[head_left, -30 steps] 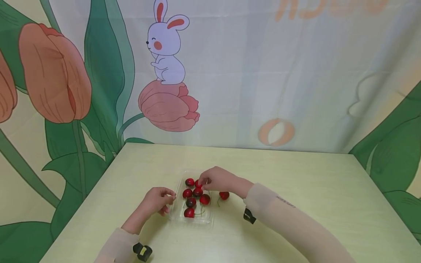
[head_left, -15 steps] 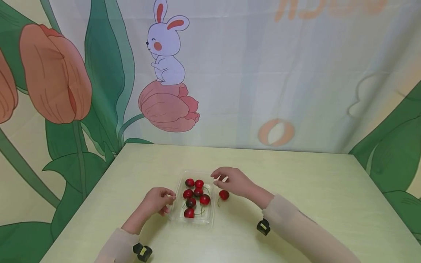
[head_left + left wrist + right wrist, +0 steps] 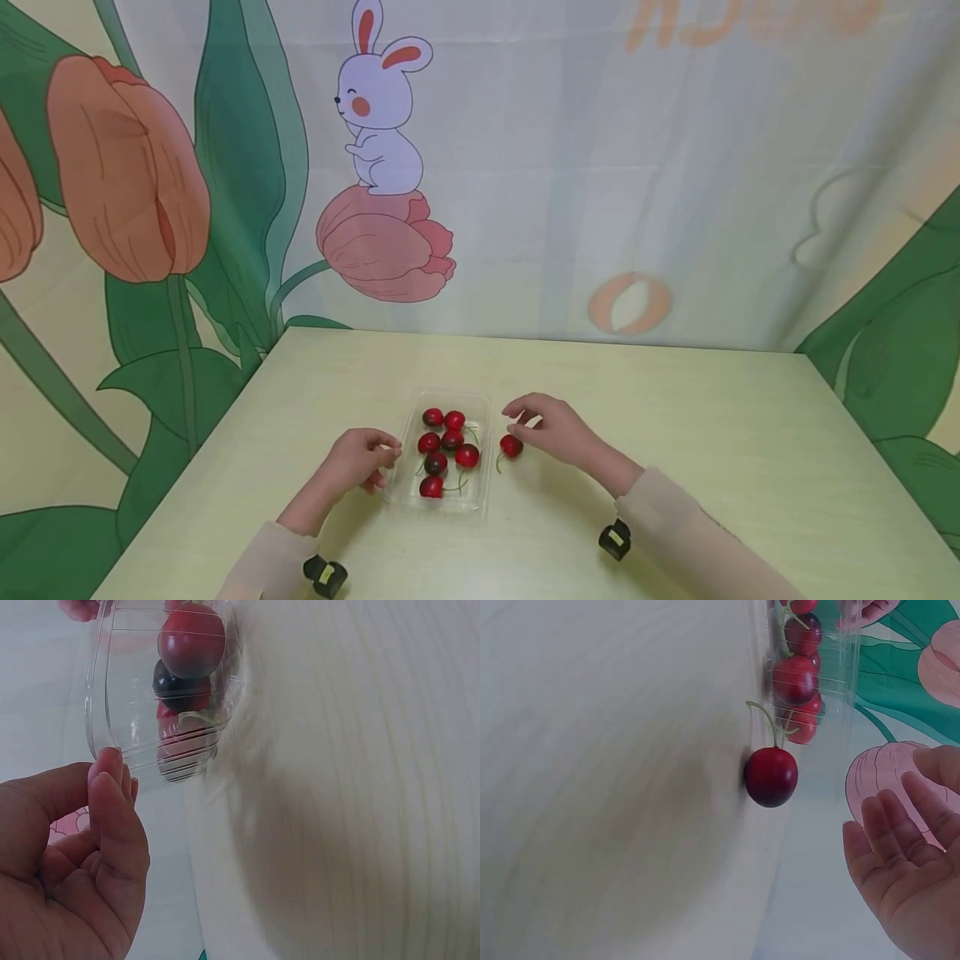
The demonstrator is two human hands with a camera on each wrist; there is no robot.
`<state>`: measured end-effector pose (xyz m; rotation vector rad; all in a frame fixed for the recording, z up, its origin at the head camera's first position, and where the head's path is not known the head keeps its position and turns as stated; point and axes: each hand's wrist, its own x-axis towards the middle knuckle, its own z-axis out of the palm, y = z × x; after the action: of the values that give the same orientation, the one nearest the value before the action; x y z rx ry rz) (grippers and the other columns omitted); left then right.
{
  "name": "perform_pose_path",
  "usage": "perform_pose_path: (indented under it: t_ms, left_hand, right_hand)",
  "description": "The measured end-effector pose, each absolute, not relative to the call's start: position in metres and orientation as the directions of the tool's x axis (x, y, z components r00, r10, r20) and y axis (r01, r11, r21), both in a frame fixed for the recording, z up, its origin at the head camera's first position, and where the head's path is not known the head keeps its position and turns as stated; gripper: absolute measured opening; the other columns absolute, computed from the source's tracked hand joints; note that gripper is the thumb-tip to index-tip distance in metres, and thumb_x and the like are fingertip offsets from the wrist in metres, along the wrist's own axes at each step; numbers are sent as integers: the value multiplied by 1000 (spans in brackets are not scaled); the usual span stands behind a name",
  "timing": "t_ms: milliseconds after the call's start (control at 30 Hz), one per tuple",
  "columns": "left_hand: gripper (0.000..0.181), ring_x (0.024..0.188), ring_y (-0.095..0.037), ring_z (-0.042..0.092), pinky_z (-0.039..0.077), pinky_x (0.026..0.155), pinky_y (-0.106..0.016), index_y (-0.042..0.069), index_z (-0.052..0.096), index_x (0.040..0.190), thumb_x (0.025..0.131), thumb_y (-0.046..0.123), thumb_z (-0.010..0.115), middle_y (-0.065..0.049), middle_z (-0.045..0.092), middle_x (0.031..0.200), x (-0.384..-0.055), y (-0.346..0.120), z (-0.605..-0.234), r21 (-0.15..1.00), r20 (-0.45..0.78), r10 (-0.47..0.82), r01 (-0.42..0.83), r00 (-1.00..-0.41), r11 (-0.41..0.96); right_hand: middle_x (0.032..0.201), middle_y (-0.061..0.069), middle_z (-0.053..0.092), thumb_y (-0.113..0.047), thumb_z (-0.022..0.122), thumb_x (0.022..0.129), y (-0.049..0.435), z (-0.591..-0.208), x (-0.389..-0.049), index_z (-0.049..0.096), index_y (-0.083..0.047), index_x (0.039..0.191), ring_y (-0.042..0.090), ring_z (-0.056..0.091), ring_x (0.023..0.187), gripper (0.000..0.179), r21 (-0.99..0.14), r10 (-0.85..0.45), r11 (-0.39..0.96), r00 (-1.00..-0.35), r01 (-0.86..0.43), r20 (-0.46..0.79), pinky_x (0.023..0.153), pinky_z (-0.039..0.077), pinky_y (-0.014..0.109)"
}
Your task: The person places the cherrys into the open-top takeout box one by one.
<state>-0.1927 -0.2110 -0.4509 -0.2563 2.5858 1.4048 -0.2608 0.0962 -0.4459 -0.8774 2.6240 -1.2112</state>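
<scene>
A clear plastic container (image 3: pixel 405 492) stands on the table with several red cherries (image 3: pixel 452 440) inside, some with green stems. My left hand (image 3: pixel 360 460) pinches its left rim between thumb and fingertips; the left wrist view shows the fingertips (image 3: pixel 109 761) at the rim's corner. A single cherry (image 3: pixel 512 447) with a stem lies on the table just right of the container. Over it hovers my right hand (image 3: pixel 551 427), its fingers relaxed and holding nothing. In the right wrist view this hand (image 3: pixel 915 862) is apart from the lone cherry (image 3: pixel 771 776).
The pale table (image 3: pixel 675 450) runs back to a printed cloth (image 3: pixel 525 167) with a rabbit and tulips. Each wrist wears a black camera mount, one on the left (image 3: pixel 326 575) and one on the right (image 3: pixel 615 540).
My right hand has let go of a cherry in the container's upper right, then moved right and down over the lone cherry. The left hand stays at the rim.
</scene>
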Motion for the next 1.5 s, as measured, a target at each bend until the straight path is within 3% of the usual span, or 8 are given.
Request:
perform_pose_path:
  t_ms: [500,967,1500]
  left_hand:
    - [20,53,-12,56,53,50,-24,-5,69,111,98,8,62,-9,65,83,-192,-211,-451,809,-250,-70,-248,-966,533]
    - [22,52,-11,55,51,49,-24,-7,68,113,98,8,63,-8,64,80,-192,-213,-453,821,-243,-51,-233,-969,521]
    - [22,52,-11,56,52,49,-25,-7,68,112,98,9,63,-8,65,81,-193,-213,-453,823,-242,-43,-228,-969,521]
  right_hand:
    - [120,22,67,-9,70,93,99,-468,-262,67,3,119,33,64,105,29,-734,-538,527,-837,-428,101,83,55,28]
    - [117,15,68,-8,80,84,88,-472,-270,67,-1,117,28,64,103,36,-669,-511,658,-857,-347,-58,88,55,38]
    - [108,12,67,-5,81,82,82,-476,-276,67,-3,114,20,59,94,35,-660,-479,702,-864,-270,-156,85,55,34]
